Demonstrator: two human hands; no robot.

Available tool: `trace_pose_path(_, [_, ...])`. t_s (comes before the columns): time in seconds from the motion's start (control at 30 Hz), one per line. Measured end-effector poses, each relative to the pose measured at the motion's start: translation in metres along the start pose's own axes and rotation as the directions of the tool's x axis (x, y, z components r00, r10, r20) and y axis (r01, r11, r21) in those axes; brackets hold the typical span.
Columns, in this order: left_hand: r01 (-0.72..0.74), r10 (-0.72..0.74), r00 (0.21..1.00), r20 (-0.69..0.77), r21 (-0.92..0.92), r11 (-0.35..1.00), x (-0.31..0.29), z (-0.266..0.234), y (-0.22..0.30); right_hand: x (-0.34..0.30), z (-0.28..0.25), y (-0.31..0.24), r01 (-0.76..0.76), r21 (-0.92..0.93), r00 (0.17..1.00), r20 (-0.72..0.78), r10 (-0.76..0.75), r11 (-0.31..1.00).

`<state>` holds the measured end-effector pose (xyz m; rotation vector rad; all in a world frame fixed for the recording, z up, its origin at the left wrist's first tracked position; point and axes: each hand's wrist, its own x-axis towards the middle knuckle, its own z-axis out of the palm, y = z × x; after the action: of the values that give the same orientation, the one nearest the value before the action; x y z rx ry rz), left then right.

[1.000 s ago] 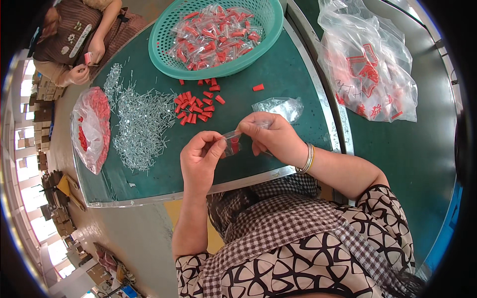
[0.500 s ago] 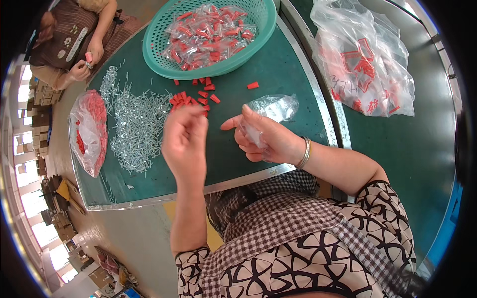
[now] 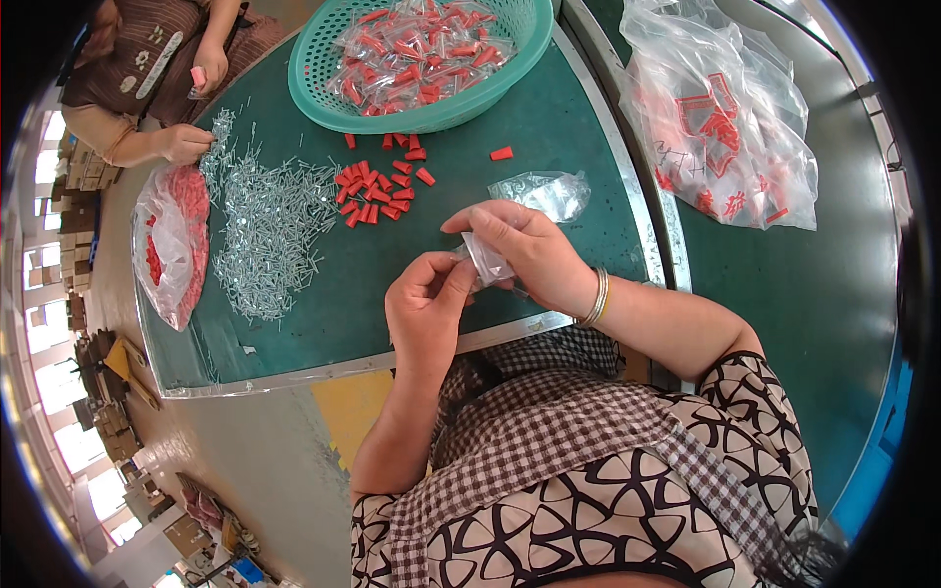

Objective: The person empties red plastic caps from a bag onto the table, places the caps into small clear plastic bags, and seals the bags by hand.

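My right hand (image 3: 545,257), with bangles at its wrist, grips small clear plastic bags (image 3: 487,258) just above the table's near edge. My left hand (image 3: 423,302) pinches the near left side of the same bags between thumb and fingers. How many bags there are cannot be made out. Beyond the hands, more flat clear bags (image 3: 544,195) lie on the green table. Small tapered red plugs (image 3: 376,191) are heaped left of them, and a single red plug (image 3: 501,153) lies apart. A wide pile of silver nails or screws (image 3: 265,235) spreads to the left.
A green perforated basket (image 3: 421,122) at the far side holds filled bags. At the left edge sits an opened bag of red plugs (image 3: 176,245). A large printed plastic bag (image 3: 725,127) lies right of a metal rail (image 3: 659,211). A co-worker's hand (image 3: 186,144) reaches the nails.
My left hand has come from beside the red plugs to the bags in my right hand and closed on them. The co-worker's hands have parted, one moving to the nails.
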<state>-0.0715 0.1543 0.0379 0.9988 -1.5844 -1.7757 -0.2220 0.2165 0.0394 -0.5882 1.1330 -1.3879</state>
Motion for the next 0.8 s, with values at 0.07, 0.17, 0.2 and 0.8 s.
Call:
trace_pose_path(0.07, [0.011, -0.011, 1.000, -0.001, -0.010, 1.000, -0.001, -0.002, -0.003, -0.004, 0.003, -0.005, -0.019, 0.015, 1.000, 0.021, 0.019, 1.000])
trace_pose_path(0.17, [-0.025, 0.024, 0.999, 0.021, 0.026, 0.999, 0.001, -0.002, -0.007, -0.006, -0.001, -0.002, 0.090, -0.083, 0.993, 0.084, -0.083, 0.992])
trace_pose_path(0.2, [-0.088, 0.086, 0.996, 0.025, 0.103, 0.991, 0.002, -0.002, -0.008, -0.006, 0.001, 0.000, 0.090, -0.084, 0.993, 0.082, -0.083, 0.992])
trace_pose_path(0.8, [-0.346, 0.349, 0.936, 0.051, 0.315, 0.883, -0.015, 0.005, -0.011, 0.001, -0.001, 0.007, -0.058, 0.237, 0.998, 0.049, 0.048, 0.970])
